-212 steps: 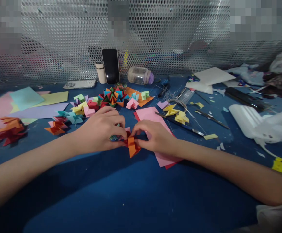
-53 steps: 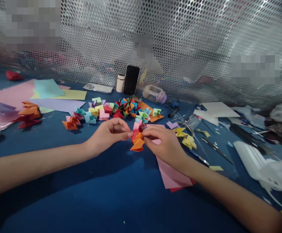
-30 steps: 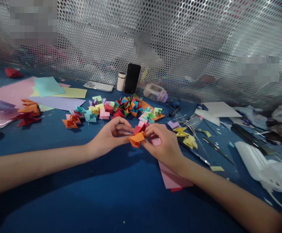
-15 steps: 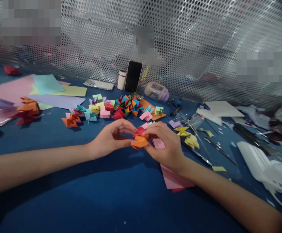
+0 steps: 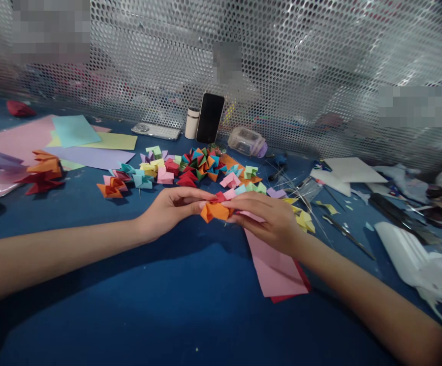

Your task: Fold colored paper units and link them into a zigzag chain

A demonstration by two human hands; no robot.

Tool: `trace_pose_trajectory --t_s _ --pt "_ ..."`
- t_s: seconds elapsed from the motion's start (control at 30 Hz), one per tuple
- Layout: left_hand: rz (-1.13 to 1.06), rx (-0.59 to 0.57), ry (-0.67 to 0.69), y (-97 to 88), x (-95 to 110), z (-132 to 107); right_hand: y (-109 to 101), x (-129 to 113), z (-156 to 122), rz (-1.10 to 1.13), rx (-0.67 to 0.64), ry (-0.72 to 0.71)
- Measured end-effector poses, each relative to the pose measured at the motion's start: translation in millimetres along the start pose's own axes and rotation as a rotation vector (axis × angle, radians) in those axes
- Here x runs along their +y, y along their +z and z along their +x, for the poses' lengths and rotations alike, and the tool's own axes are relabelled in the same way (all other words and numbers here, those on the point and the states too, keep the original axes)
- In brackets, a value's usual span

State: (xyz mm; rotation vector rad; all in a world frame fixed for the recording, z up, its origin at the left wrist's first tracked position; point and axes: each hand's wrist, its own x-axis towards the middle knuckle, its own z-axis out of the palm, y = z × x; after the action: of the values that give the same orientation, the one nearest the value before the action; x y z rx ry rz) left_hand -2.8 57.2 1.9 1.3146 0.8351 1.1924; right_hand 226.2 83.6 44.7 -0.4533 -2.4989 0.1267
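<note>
Between both hands, above the blue table (image 5: 160,315), is an orange and red folded paper piece (image 5: 216,212). My left hand (image 5: 171,211) pinches its left side between thumb and fingers. From the other side my right hand (image 5: 269,218) grips it, fingers over the top and thumb underneath. The fingers cover part of its red portion. Just behind the hands lie several small folded paper units in pink, green and blue, among them a pink one (image 5: 231,179). Pink paper sheets (image 5: 272,264) with red beneath extend under my right hand.
A multicoloured origami cluster (image 5: 201,165), a propped phone (image 5: 210,118) and a plastic jar (image 5: 247,141) stand at the back. Coloured sheets (image 5: 91,155) and folded pieces (image 5: 43,175) lie left. A craft knife (image 5: 348,236), a black-handled tool (image 5: 396,216) and a white glue gun (image 5: 407,259) lie right.
The folded piece has turned so more of its orange side faces me. My right-hand fingers have straightened over it, and the hand has shifted slightly right, uncovering more pink paper.
</note>
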Motion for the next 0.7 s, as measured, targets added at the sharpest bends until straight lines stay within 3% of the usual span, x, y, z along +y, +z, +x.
trace_pose_trajectory --t_s 0.4,0.53,0.7 --pt "-0.078 0.025 -0.130 0.0 -4.2 2.2 3.9 -2.3 -0.8 -0.039 -0.085 -0.030" --pt "-0.145 0.027 -0.169 -0.1 -3.8 3.2 6.0 -1.6 -0.7 -0.062 -0.011 -0.049" --pt "-0.207 0.032 -0.203 1.2 -3.1 3.2 8.0 -3.3 1.6 -0.014 0.110 0.128"
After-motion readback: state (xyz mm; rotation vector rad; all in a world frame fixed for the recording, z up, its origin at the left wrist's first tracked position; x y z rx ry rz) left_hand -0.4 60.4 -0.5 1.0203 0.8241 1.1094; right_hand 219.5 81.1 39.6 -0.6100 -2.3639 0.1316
